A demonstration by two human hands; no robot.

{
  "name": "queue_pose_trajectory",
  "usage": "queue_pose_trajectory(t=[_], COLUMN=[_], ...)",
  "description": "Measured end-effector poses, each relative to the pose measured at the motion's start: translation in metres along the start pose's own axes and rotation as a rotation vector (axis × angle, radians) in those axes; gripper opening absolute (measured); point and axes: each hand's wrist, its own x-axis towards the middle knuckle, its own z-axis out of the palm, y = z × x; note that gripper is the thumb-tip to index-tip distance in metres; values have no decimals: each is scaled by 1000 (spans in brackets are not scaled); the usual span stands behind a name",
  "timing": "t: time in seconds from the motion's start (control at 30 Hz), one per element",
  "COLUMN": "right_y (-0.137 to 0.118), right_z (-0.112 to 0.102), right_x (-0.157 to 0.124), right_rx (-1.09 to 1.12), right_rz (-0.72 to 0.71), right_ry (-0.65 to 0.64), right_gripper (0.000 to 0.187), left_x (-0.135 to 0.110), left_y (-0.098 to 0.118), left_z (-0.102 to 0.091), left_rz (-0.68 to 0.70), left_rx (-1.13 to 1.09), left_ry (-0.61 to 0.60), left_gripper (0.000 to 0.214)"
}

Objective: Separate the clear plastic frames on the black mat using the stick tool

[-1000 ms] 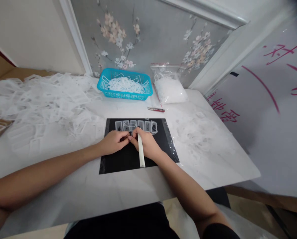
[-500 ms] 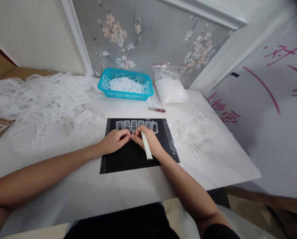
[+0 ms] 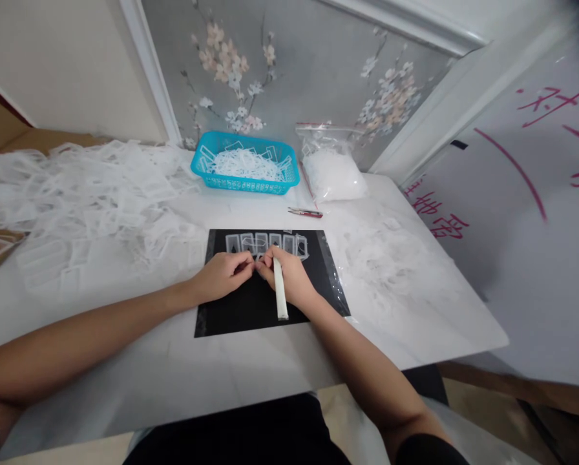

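My left hand [image 3: 223, 275] is closed in a pinch over the black mat [image 3: 243, 313], its fingertips meeting those of my right hand. What sits between those fingertips is too small to make out. My right hand [image 3: 294, 276] is closed around a long, flat white-handled tool [image 3: 280, 294]. The handle sticks out toward me, and the tool's working end is hidden by my fingers. Just beyond my hands, a row of several translucent rectangular plastic frames [image 3: 234, 243] lies along the mat's far part.
Behind the mat lie red-handled thread snips [image 3: 305, 212]. A blue basket [image 3: 245, 186] holds white plastic pieces, beside a filled clear zip bag [image 3: 336, 174]. A large heap of translucent frames [image 3: 100, 187] covers the left; more clear pieces [image 3: 386, 255] lie right.
The white handle has swung a little, its near end moving left and toward me. Both hands stay in almost the same place, fingertips together.
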Motion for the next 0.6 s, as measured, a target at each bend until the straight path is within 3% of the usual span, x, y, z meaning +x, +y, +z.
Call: queue_pose_trajectory(t=[0.23,0.4,0.5,0.6], right_y=[2,-6,-12,-10], right_z=[4,-2,-18,-50], right_x=[-1,-2,0,4], right_rx=[-11,24,300,765], right_rz=[-10,14,39,21], right_ry=[-25,29,87,238], right_gripper=[25,29,31,32], left_x=[1,2,4,9], left_y=[0,-2,-6,-12], left_z=[2,1,-2,-7], left_rz=[-18,-55,-89,-147], left_rx=[54,55,29,-8], left_ry=[30,70,91,131], left_gripper=[14,13,12,15])
